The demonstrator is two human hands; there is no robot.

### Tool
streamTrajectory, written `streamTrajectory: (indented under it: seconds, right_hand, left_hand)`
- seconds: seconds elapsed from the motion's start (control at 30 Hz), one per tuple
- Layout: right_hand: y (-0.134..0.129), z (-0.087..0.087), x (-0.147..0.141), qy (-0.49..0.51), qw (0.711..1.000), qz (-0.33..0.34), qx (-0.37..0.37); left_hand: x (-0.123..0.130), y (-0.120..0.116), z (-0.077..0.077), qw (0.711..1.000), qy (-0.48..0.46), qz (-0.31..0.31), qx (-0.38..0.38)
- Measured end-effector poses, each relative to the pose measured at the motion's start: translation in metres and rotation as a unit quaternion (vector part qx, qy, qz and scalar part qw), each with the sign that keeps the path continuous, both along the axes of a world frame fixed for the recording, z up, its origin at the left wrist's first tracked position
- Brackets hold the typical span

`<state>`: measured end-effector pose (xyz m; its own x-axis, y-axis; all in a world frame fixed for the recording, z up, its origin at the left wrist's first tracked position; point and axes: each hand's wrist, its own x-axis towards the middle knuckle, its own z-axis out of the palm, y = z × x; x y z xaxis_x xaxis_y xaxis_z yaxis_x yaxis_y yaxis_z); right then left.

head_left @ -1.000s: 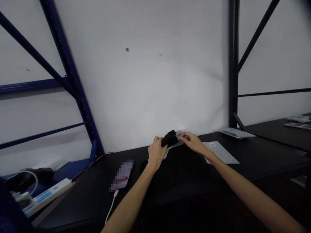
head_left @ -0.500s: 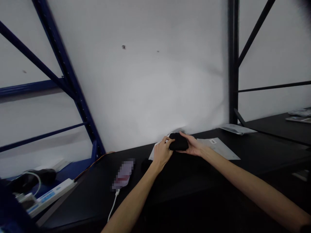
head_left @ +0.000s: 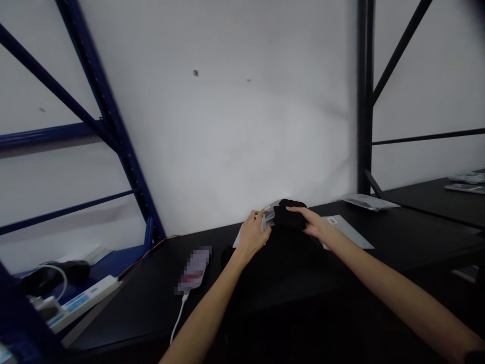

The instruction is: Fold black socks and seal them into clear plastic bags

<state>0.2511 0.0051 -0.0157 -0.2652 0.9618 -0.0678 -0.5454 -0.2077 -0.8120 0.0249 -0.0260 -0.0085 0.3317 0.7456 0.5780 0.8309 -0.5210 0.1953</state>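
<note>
Black bundle (head_left: 290,216) shifted right along with the right hand (head_left: 313,222) vs half a second ago; left hand (head_left: 255,234) now off it, at clear plastic (head_left: 268,218).
Left fingers were on the bundle, now closed on the plastic just left of it; left hand itself hardly moved, back of hand up, forearm slanting up-right from bottom edge. Right arm reaches in from lower right, thumb over bundle top, other fingers mostly hidden behind it; grip on bundle firm-looking. Bundle sits between the hands, at the wall side of the black table (head_left: 144,303); can't tell if it touches the surface. Pale packet (head_left: 347,233) lies flat near right wrist, same spot. Pixelated phone (head_left: 194,269) left of left forearm, unmoved.
</note>
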Motion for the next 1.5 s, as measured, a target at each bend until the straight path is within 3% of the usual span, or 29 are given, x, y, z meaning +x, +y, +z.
streamTrajectory:
  seconds: [0.13,0.27,0.37,0.7,0.83,1.0,1.27,1.37,1.5]
  right_hand:
    - [0.001,-0.003,-0.003,-0.026,0.999,-0.008,-0.025]
    - [-0.002,-0.002,-0.008,-0.008,0.999,-0.015,-0.035]
    - [-0.003,-0.001,-0.008,0.008,0.999,-0.007,-0.037]
    - [0.006,-0.017,-0.020,0.003,0.999,0.014,-0.034]
    - [0.006,-0.018,-0.024,0.060,0.998,0.004,0.017]
    - [0.008,-0.019,-0.026,0.068,0.996,0.045,0.019]
    - [0.008,-0.022,-0.026,-0.007,0.999,0.029,0.012]
    - [0.006,-0.023,-0.025,-0.069,0.997,0.016,0.036]
    - [0.005,-0.025,-0.026,-0.085,0.995,0.039,0.040]
  left_hand:
    - [-0.008,0.012,-0.012,0.992,0.013,0.111,-0.066]
    - [-0.013,0.022,-0.020,0.982,0.015,0.120,-0.147]
    - [-0.015,0.028,-0.024,0.981,0.014,0.109,-0.162]
    - [-0.008,0.027,-0.024,0.983,0.028,0.105,-0.151]
    - [0.001,0.017,-0.018,0.988,0.015,0.037,-0.151]
    - [0.005,0.012,-0.014,0.987,-0.029,0.003,-0.157]
    - [0.000,0.014,-0.009,0.986,-0.127,-0.009,-0.103]
    - [0.002,0.009,-0.007,0.993,-0.102,0.000,-0.066]
    - [0.007,0.003,-0.008,1.000,0.000,-0.006,-0.004]
